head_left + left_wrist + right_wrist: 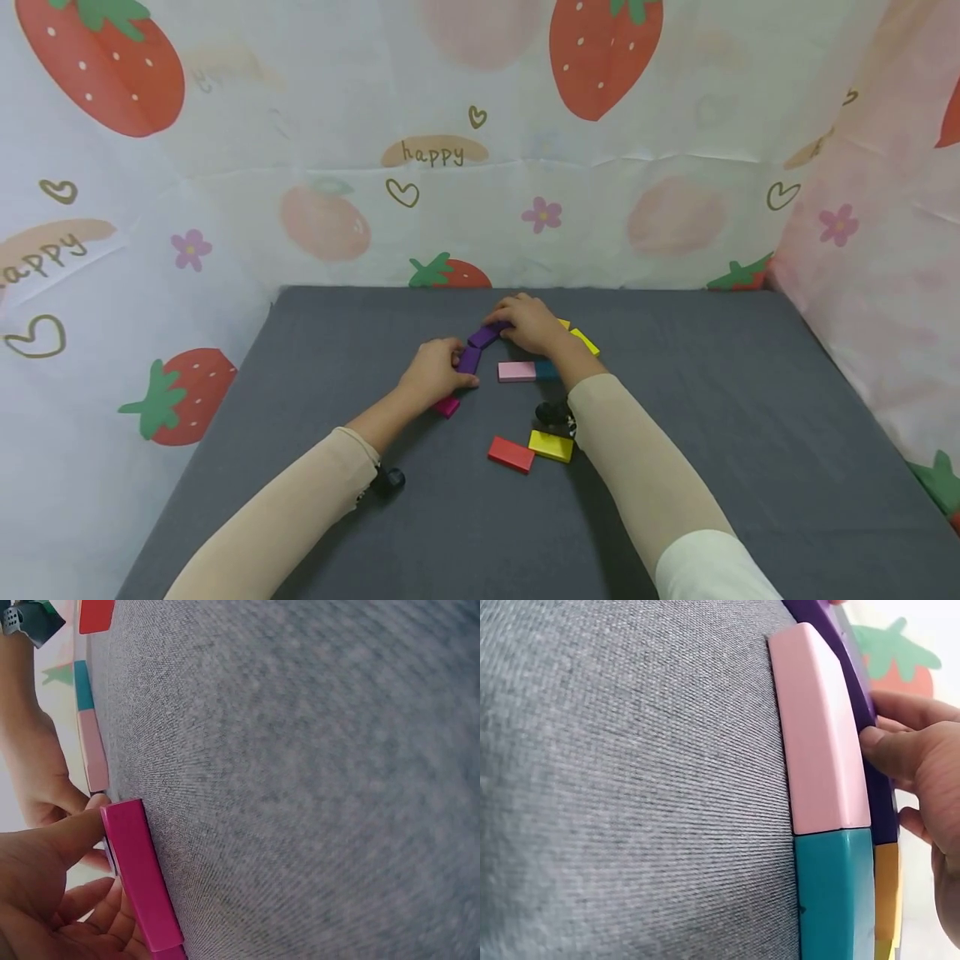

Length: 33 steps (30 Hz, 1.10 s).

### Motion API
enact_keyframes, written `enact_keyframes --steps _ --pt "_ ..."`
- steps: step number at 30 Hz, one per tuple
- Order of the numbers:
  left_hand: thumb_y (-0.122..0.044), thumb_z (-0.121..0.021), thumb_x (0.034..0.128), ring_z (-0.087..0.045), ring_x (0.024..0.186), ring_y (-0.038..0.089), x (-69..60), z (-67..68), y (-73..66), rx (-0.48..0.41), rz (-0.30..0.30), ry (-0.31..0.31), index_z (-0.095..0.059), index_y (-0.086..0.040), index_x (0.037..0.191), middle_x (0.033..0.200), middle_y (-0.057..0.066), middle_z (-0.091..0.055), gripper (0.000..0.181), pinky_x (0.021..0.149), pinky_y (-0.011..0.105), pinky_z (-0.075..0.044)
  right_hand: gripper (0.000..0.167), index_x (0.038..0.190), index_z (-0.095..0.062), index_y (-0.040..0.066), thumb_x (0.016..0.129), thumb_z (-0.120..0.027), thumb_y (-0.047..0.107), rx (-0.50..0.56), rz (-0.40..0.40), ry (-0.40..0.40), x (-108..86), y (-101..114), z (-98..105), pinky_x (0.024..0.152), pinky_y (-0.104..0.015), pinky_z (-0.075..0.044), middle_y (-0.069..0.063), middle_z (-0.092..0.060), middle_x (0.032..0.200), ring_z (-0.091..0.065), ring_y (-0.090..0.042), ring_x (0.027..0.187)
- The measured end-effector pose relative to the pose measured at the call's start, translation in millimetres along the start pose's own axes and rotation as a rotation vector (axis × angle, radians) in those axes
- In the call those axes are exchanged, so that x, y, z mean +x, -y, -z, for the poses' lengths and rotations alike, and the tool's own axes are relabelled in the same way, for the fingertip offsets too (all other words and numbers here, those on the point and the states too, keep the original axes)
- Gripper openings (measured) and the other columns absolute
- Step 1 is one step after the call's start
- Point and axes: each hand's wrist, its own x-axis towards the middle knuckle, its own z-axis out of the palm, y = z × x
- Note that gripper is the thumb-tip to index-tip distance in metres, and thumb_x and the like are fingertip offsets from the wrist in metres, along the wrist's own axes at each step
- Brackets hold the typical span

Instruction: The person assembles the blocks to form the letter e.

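On the grey tabletop several blocks form a curved row. My left hand (433, 368) has its thumb and fingers about a purple block (469, 360) on the row's left side. A magenta block (139, 874) lies just nearer than that hand and hides part of the purple one in the left wrist view. At the top of the curve my right hand (529, 323) pinches a dark purple block (881, 799) between thumb and fingers. Another purple block (483, 337) lies between the two hands. Inside the curve, a pink block (817, 742) touches a teal block (836, 892) end to end.
Yellow blocks (585, 341) continue the row right of my right hand, partly covered by it. Closer to me, a red block (511, 454) and a yellow block (551, 446) lie corner to corner. Behind the table hangs a strawberry-print cloth (480, 208).
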Motion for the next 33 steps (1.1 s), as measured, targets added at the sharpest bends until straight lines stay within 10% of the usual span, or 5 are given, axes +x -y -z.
enact_keyframes --steps 33 --pt "-0.032 -0.089 0.0817 -0.06 0.084 0.017 -3.6 0.6 -5.0 0.042 -0.007 0.026 -0.064 -0.006 0.133 0.094 0.005 -0.065 0.062 0.072 0.033 -0.051 0.035 0.133 -0.07 0.025 0.101 -0.064 0.013 0.037 0.003 -0.001 -3.0 -0.9 0.5 0.114 -0.052 -0.037 -0.003 -0.062 0.14 -0.049 -0.029 0.131"
